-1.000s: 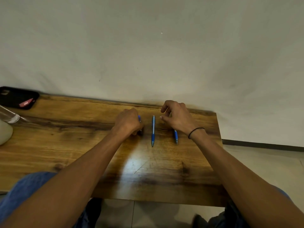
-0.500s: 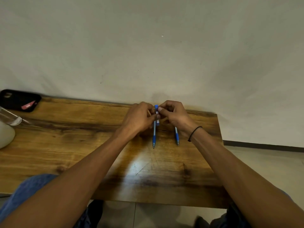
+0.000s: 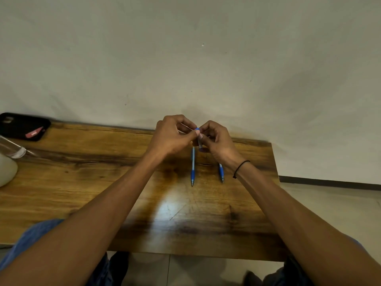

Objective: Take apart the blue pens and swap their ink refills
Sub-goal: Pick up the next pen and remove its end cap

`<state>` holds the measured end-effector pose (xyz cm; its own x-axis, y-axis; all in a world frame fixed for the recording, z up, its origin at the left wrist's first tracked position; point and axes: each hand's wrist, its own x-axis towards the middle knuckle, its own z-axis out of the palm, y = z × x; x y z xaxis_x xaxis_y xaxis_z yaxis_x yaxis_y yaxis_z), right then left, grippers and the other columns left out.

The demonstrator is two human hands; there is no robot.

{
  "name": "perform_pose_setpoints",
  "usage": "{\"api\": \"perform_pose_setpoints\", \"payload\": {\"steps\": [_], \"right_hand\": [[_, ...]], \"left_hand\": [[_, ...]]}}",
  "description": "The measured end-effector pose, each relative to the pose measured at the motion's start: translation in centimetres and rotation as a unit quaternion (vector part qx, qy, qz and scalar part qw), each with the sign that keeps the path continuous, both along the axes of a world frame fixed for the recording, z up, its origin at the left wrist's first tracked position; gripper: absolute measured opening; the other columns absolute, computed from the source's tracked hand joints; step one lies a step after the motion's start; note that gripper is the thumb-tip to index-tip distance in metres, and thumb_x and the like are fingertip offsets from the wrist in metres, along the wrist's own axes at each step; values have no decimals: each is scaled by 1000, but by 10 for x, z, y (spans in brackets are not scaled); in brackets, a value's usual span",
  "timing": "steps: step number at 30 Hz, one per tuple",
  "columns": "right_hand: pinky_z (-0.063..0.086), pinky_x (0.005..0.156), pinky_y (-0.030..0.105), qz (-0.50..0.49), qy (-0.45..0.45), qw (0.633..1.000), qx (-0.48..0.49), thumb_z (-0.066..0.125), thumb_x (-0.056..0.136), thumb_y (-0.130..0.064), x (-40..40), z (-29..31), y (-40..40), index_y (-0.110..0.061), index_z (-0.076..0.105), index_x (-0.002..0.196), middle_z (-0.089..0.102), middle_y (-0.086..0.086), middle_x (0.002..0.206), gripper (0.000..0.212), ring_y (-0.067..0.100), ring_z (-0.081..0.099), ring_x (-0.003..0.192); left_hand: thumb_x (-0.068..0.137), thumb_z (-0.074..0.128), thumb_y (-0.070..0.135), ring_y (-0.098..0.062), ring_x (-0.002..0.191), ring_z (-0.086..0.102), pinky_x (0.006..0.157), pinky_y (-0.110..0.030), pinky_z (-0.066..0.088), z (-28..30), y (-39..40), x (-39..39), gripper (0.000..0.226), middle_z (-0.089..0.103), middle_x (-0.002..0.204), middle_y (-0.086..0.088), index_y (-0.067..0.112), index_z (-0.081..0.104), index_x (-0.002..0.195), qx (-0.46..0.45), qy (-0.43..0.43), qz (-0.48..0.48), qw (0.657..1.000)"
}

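Observation:
Both hands are raised together over the far side of the wooden table (image 3: 82,182). My left hand (image 3: 173,135) and my right hand (image 3: 216,139) pinch one blue pen (image 3: 199,142) between their fingertips, and it stands roughly upright. Only its blue top and a short stretch of barrel show between the fingers. A second blue pen (image 3: 193,166) lies on the table just below the hands, tip toward me. To its right lies a third blue pen (image 3: 221,172), its upper half hidden under my right wrist.
A black phone case (image 3: 22,125) with a red tag lies at the table's far left corner. A clear glass object (image 3: 12,149) and a white rounded object (image 3: 6,172) sit at the left edge. The wall runs right behind the table, whose right edge is close to the pens.
My left hand picked the leftmost pen off the table and carried it right. My right hand left the right pen and met it; both now hold the pen higher, nearer the wall.

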<state>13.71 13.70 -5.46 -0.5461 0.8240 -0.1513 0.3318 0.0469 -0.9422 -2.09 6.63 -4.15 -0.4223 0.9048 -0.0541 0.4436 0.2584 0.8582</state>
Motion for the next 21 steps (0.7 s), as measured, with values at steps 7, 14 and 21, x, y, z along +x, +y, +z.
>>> {"api": "perform_pose_setpoints", "payload": {"steps": [7, 14, 21], "right_hand": [[67, 78, 34, -6, 19, 999, 47, 59, 105, -5, -1, 0, -2, -7, 63, 106, 74, 8, 99, 5, 15, 79, 89], [68, 79, 46, -19, 34, 998, 40, 57, 106, -5, -2, 0, -6, -11, 61, 105, 74, 12, 107, 7, 19, 80, 89], [67, 70, 40, -51, 78, 995, 43, 60, 105, -6, -1, 10, -7, -12, 67, 107, 70, 14, 101, 9, 21, 72, 82]], "left_hand": [[92, 82, 24, -8, 79, 81, 75, -42, 69, -4, -1, 3, 8, 82, 87, 6, 22, 82, 100, 50, -41, 10, 998], [98, 76, 22, -13, 77, 82, 73, -39, 69, -2, -1, 5, 11, 83, 88, -2, 17, 76, 108, 72, -99, 29, 992], [104, 61, 17, -19, 90, 76, 78, -33, 63, 6, 6, 3, 11, 80, 94, -9, 12, 70, 101, 128, -520, 185, 824]]}}
